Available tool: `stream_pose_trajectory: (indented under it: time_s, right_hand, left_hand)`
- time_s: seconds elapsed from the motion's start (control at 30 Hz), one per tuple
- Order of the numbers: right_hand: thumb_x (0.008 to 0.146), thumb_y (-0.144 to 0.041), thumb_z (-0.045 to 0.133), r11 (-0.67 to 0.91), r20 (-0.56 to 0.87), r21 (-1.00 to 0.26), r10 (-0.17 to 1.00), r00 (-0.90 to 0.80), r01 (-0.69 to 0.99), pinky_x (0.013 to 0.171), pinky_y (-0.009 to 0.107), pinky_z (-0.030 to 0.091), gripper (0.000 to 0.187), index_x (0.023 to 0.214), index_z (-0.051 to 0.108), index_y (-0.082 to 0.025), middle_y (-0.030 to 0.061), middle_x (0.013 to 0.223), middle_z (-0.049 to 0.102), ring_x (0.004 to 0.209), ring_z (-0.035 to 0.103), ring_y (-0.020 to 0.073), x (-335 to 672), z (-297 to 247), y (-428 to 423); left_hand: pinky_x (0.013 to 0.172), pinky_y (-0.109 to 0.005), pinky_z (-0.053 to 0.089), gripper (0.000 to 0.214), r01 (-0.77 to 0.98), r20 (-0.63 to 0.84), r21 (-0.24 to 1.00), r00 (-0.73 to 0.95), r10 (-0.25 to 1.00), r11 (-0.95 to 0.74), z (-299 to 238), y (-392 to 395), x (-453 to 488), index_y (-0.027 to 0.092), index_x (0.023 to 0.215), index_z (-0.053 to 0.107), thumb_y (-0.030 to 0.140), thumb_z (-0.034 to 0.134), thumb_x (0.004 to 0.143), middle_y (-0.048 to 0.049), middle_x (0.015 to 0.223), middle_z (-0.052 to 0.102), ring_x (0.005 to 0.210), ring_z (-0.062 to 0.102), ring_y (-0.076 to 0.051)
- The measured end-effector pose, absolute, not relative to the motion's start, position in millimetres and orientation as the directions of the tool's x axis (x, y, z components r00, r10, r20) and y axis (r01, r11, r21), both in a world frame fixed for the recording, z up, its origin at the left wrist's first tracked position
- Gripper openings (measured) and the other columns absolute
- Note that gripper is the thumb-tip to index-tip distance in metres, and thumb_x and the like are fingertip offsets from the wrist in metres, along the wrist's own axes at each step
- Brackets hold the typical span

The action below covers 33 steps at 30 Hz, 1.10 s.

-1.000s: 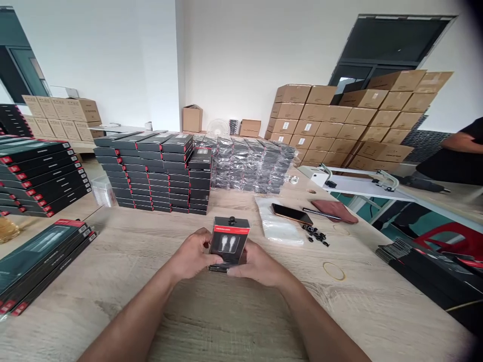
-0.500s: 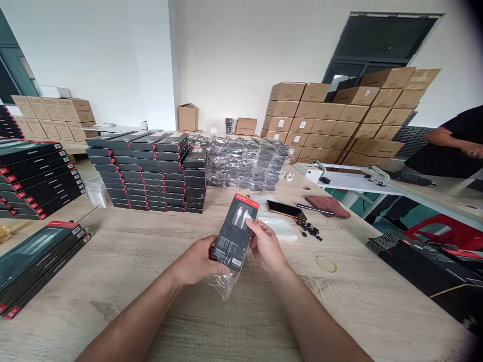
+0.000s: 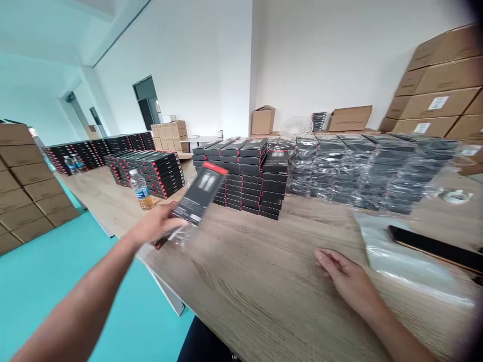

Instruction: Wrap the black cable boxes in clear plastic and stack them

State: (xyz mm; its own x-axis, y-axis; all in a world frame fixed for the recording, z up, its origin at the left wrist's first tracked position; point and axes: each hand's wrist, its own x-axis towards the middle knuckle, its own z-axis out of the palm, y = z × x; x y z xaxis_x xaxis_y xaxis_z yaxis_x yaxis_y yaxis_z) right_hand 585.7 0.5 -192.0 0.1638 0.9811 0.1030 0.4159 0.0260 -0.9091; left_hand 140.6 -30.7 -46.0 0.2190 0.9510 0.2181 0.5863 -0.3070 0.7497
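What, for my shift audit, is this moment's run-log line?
left hand: holds black red-topped retail box | right hand: flat on wooden table | nearest right hand: clear plastic bag

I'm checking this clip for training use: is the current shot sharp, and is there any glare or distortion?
In the head view, the black product box in the left hand is motion-blurred; the clear plastic bag shows bright glare; the wide lens makes the cardboard cartons lean and darkens the top-right corner.
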Motion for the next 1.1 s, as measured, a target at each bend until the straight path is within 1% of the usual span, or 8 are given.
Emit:
stream_pose_trajectory:
  time_s: [0.17,0.33,0.6,0.7,0.83,0.97,1.03,1.1]
  right_hand:
    - [0.067,-0.061,0.055,-0.039,0.080,-0.826,0.979,0.186,0.562,0.075,0.042,0.051,0.048,0.093,0.069,-0.023,0.0082,0.092,0.072,0.080,0.067,0.0282,588.8,-191.8,0.9]
    - [0.067,-0.061,0.053,-0.039,0.092,-0.774,0.981,0.172,0.632,0.076,0.039,0.050,0.047,0.093,0.069,-0.025,0.0053,0.097,0.072,0.089,0.065,0.0279,591.6,-197.5,4.2]
    - [0.067,-0.059,0.053,0.007,0.145,-0.755,0.977,0.156,0.655,0.068,0.035,0.050,0.043,0.087,0.070,-0.025,0.0047,0.090,0.072,0.080,0.066,0.0258,594.1,-200.2,6.9]
    - [0.069,-0.057,0.053,0.019,0.154,-0.749,0.977,0.147,0.662,0.066,0.035,0.050,0.041,0.087,0.070,-0.025,0.0050,0.089,0.072,0.079,0.066,0.0253,594.1,-199.0,5.7]
    - [0.073,-0.053,0.054,0.091,0.214,-0.759,0.970,0.116,0.644,0.071,0.036,0.050,0.036,0.085,0.070,-0.024,0.0063,0.088,0.072,0.078,0.066,0.0248,589.5,-197.9,1.4]
    - [0.078,-0.049,0.051,0.190,0.294,-0.745,0.954,0.059,0.640,0.071,0.035,0.049,0.033,0.081,0.069,-0.022,0.0074,0.085,0.071,0.076,0.064,0.0234,583.9,-198.2,-0.7]
    - [0.079,-0.049,0.051,0.221,0.324,-0.723,0.945,0.039,0.654,0.068,0.034,0.048,0.032,0.076,0.067,-0.021,0.0070,0.080,0.070,0.072,0.063,0.0217,582.1,-196.5,-2.9]
    - [0.080,-0.052,0.051,0.247,0.354,-0.707,0.935,0.030,0.663,0.065,0.032,0.047,0.036,0.064,0.062,-0.021,0.0065,0.076,0.067,0.068,0.060,0.0199,580.7,-193.6,-6.9]
  left_hand:
    - [0.077,-0.026,0.047,0.035,0.641,0.018,0.759,0.159,0.987,-0.117,-45.6,-30.7,17.8,0.017,0.095,0.071,0.041,0.069,0.070,-0.0043,0.090,0.072,0.085,0.062,-0.023]
    - [0.080,-0.029,0.046,0.038,0.642,-0.097,0.763,0.228,0.969,-0.074,-80.4,-31.9,-21.7,0.016,0.093,0.070,0.047,0.066,0.071,-0.0052,0.084,0.070,0.086,0.060,-0.024]
    - [0.045,-0.020,0.034,0.053,0.673,-0.158,0.739,0.135,0.978,0.026,-95.7,-25.7,-13.9,0.015,0.103,0.067,0.056,0.066,0.068,-0.0010,0.064,0.062,0.050,0.047,-0.012]
    - [0.051,-0.023,0.042,0.063,0.749,-0.168,0.660,0.083,0.982,0.049,-78.5,-25.8,-15.7,0.016,0.111,0.065,0.056,0.070,0.062,-0.0036,0.071,0.067,0.060,0.057,-0.018]
    - [0.079,-0.034,0.049,0.084,0.899,0.015,0.430,-0.100,0.995,0.084,-37.5,-19.3,-4.2,0.017,0.126,0.056,0.058,0.075,0.055,-0.0139,0.113,0.065,0.096,0.063,-0.030]
    - [0.087,-0.040,0.046,0.066,0.912,0.279,0.359,0.096,0.956,-0.196,-15.2,3.8,85.4,0.018,0.123,0.057,0.056,0.065,0.070,-0.0102,0.124,0.062,0.098,0.062,-0.028]
    - [0.086,-0.035,0.048,0.047,0.736,0.376,0.521,0.257,0.890,-0.432,-30.6,15.2,164.0,0.019,0.111,0.065,0.049,0.062,0.076,-0.0075,0.117,0.066,0.097,0.062,-0.024]
    - [0.082,-0.030,0.049,0.031,0.485,0.362,0.706,0.380,0.851,-0.517,-65.3,24.9,250.6,0.020,0.101,0.070,0.039,0.058,0.079,-0.0052,0.103,0.071,0.092,0.064,-0.020]
